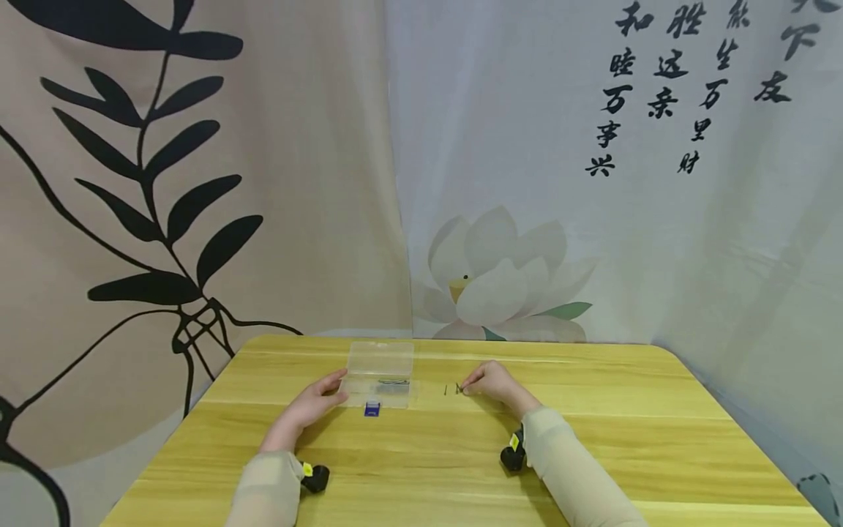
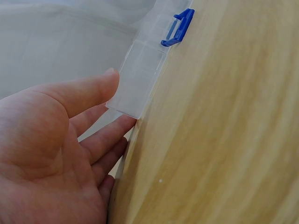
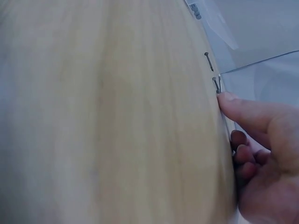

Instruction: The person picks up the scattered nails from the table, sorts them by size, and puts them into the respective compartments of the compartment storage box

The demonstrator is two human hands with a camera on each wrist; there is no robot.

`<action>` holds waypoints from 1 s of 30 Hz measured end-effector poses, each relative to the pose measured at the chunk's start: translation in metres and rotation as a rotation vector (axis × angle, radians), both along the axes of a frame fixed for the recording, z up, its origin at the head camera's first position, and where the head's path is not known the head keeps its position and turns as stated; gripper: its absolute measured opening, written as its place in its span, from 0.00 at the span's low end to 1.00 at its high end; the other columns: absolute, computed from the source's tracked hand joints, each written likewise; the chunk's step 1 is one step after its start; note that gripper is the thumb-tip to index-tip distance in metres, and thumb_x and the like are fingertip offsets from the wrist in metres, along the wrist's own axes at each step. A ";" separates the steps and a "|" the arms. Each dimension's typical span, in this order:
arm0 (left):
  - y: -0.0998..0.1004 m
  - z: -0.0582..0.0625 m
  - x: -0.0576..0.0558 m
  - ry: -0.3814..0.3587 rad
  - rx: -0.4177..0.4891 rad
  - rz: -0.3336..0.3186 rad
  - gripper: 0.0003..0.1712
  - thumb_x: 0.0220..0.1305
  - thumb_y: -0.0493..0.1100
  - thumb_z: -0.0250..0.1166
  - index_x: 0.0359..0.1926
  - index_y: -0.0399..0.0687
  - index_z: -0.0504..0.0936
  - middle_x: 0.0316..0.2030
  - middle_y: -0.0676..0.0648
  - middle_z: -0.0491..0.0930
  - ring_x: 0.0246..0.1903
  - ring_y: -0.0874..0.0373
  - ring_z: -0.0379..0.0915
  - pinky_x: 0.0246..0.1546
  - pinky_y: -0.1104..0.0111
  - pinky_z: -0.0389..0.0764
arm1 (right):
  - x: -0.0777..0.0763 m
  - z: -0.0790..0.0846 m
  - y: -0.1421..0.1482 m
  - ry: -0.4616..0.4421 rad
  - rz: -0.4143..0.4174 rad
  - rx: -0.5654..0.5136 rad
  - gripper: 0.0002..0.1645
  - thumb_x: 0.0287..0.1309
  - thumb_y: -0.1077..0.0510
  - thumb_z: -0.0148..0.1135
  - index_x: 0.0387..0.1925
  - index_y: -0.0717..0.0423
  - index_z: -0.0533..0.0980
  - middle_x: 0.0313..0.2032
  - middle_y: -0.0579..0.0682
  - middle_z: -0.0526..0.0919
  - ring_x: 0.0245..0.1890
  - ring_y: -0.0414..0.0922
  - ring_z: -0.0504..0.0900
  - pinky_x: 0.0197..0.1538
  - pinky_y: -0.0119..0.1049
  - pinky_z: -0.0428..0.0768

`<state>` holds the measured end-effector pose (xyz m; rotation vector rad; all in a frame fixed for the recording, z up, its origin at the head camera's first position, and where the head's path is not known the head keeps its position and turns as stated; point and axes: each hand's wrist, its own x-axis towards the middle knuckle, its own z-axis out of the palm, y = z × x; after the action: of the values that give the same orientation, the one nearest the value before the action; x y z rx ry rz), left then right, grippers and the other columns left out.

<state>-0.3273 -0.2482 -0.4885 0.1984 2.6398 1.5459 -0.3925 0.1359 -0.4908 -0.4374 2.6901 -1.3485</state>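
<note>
A clear plastic box (image 1: 375, 399) with a blue latch (image 1: 372, 409) stands with its lid (image 1: 380, 359) raised. My left hand (image 1: 320, 399) is at its left end, fingers extended, with the thumb and fingertips at the edge in the left wrist view. To the right of the box, my right hand (image 1: 494, 384) pinches a small dark screw (image 3: 219, 84) between thumb and index finger, low over the table. Its other fingers are curled in. One loose screw (image 3: 208, 61) lies apart, nearer the box; another (image 3: 215, 83) lies right by the thumb tip.
Several dark screws (image 1: 394, 382) lie inside the box. The wooden table (image 1: 408, 468) extends to a printed cloth backdrop (image 1: 329, 183) behind it. Each wrist carries a black camera, the left one (image 1: 316, 479) and the right one (image 1: 513, 451) close above the table.
</note>
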 end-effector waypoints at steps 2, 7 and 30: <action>0.000 0.000 0.000 0.000 -0.006 0.001 0.33 0.71 0.42 0.58 0.73 0.43 0.60 0.67 0.29 0.61 0.66 0.33 0.55 0.63 0.40 0.57 | -0.001 0.000 0.001 -0.004 0.003 0.001 0.03 0.52 0.63 0.72 0.30 0.59 0.86 0.33 0.46 0.86 0.40 0.43 0.80 0.53 0.48 0.75; 0.000 0.001 -0.001 -0.001 -0.003 0.004 0.33 0.71 0.42 0.58 0.73 0.44 0.60 0.67 0.29 0.60 0.66 0.32 0.54 0.63 0.40 0.56 | -0.004 0.000 0.002 -0.018 0.015 -0.015 0.02 0.54 0.63 0.70 0.30 0.59 0.86 0.35 0.46 0.86 0.41 0.43 0.80 0.54 0.49 0.74; 0.001 0.000 -0.003 0.003 0.014 -0.005 0.33 0.71 0.41 0.58 0.73 0.42 0.60 0.67 0.28 0.60 0.66 0.33 0.54 0.64 0.41 0.56 | -0.010 0.014 0.011 -0.088 0.097 -0.065 0.09 0.58 0.61 0.66 0.38 0.62 0.85 0.38 0.50 0.86 0.34 0.42 0.77 0.39 0.38 0.75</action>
<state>-0.3303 -0.2470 -0.4884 0.2089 2.6298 1.5640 -0.4027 0.1466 -0.4770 -0.4951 2.5269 -1.3969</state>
